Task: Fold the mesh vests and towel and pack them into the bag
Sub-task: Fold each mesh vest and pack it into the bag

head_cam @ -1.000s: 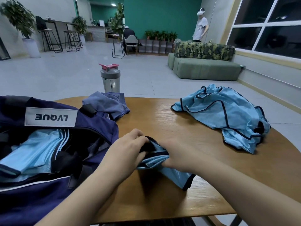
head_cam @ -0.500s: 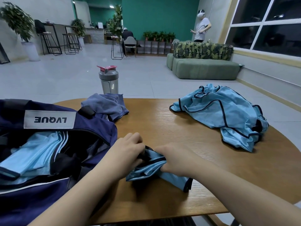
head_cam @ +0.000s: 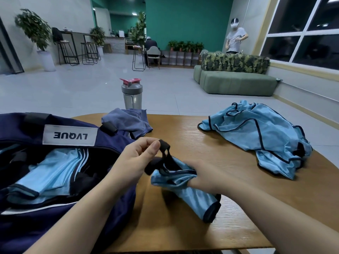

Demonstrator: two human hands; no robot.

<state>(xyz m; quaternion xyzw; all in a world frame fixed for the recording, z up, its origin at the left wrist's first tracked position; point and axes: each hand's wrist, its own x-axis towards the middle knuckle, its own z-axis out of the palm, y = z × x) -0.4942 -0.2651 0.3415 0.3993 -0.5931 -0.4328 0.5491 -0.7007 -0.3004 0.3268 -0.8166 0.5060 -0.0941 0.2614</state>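
A rolled light-blue mesh vest [head_cam: 194, 197] with black trim lies on the round wooden table [head_cam: 183, 143] in front of me. My right hand [head_cam: 203, 176] grips the roll near its upper end. My left hand [head_cam: 135, 162] pinches a black elastic strap [head_cam: 165, 149] that rises from the roll's end. The open navy bag [head_cam: 55, 180] sits at the left with folded light-blue vests inside. A loose heap of blue vests [head_cam: 256, 136] lies at the right. A grey-blue towel [head_cam: 128, 121] is bunched behind the bag.
A grey shaker bottle [head_cam: 132, 94] with a pink lid stands at the table's far edge behind the towel. Beyond are a green sofa [head_cam: 236, 81], bar stools, plants, and a person standing behind the sofa.
My left hand has lifted off the roll and pulled the black strap up and away from it. My right hand still grips the rolled vest, which has shifted slightly.
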